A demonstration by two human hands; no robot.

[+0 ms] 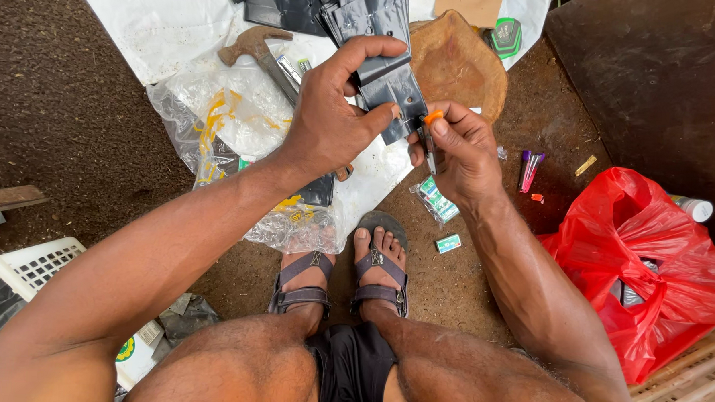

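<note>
Bare brown earth lies underfoot. Left hand [329,119] pinches a dark plastic strip [390,90] between thumb and fingers; right hand [460,153] grips an orange-tipped blade [430,132] just beside those fingertips. If the blade skids off the glossy plastic, it could cut the left thumb.

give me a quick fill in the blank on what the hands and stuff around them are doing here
The left hand grips a dark grey ___ piece.
The right hand pinches a small tool with an ___ tip.
The plastic bag at right is ___.
A ___ lies on the white sheet.

Missing: plastic; orange; red; hammer
</note>
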